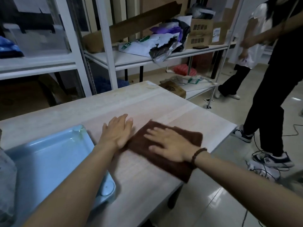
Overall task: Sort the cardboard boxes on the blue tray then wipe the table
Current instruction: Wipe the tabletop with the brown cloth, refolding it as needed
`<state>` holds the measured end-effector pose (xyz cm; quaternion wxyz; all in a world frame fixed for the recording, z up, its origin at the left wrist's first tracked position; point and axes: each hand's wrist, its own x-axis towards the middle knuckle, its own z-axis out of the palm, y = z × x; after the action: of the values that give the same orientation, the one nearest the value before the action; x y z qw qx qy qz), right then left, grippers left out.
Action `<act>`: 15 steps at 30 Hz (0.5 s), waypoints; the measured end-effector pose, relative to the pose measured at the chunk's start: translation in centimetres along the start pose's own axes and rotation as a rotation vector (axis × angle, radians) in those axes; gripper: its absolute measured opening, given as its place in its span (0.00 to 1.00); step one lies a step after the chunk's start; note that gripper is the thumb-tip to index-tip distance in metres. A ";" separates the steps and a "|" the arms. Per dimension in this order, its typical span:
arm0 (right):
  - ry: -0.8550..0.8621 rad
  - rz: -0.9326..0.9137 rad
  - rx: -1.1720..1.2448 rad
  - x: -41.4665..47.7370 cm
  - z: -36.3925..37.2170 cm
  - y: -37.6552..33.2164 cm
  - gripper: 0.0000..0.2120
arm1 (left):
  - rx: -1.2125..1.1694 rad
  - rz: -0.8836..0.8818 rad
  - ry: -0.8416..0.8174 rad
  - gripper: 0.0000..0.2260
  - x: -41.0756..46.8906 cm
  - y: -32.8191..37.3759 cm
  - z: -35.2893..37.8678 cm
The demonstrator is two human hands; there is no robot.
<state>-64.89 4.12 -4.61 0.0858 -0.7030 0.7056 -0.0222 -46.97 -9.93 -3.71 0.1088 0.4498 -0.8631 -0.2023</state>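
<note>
Right hand: we see our right hand (168,145) spread flat, palm down, on the cloth (165,149), fingers extended and pointing left; it presses rather than grips. A dark bead bracelet (197,155) circles the wrist.
Left hand: our left hand (117,132) lies open and flat on the table (114,102), fingers together and pointing away from us, its outer edge touching the cloth's left border.
Cloth: we make out a brown, folded, roughly rectangular piece lying flat near the table's right edge, its near corner reaching that edge. The hands and cloth look slightly blurred.
Tray: we find the blue tray (49,154) at the table's near left, just beside our left forearm, which crosses over its right rim. The part of it we can see holds no boxes; its left side is cut off by the frame.
Boxes: we cannot see any cardboard boxes on the tray or the table top.
Table: a pale wood-grain top, bare beyond the hands.
Shelves: white racks (105,46) stand behind the table, carrying bags and cartons.
Others: a person in black trousers (270,102) stands at the right, close to the table's corner; a second person in a white top (252,38) is farther back.
Floor: glossy tiles with dark cables (262,169) lying near the sneakers.
</note>
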 end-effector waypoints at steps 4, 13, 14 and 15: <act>0.077 0.708 0.008 -0.9 -2.1 9.3 0.30 | -0.030 0.012 -0.015 0.27 -0.4 0.2 0.1; -0.009 -0.198 -0.039 -0.4 1.4 -8.7 0.29 | -0.125 0.035 0.044 0.24 -0.3 0.5 -0.2; -0.018 -0.234 -0.030 -0.5 1.2 -7.9 0.29 | -0.135 0.041 0.058 0.23 -0.2 0.5 -0.3; -0.002 -0.180 -0.026 0.0 1.0 -6.0 0.28 | -0.148 0.042 0.065 0.22 -0.1 0.5 -0.3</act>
<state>-58.81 4.15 -4.64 0.0748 -0.7647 0.6397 -0.0198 -47.16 -9.69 -3.19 0.1738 0.4287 -0.8509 -0.2489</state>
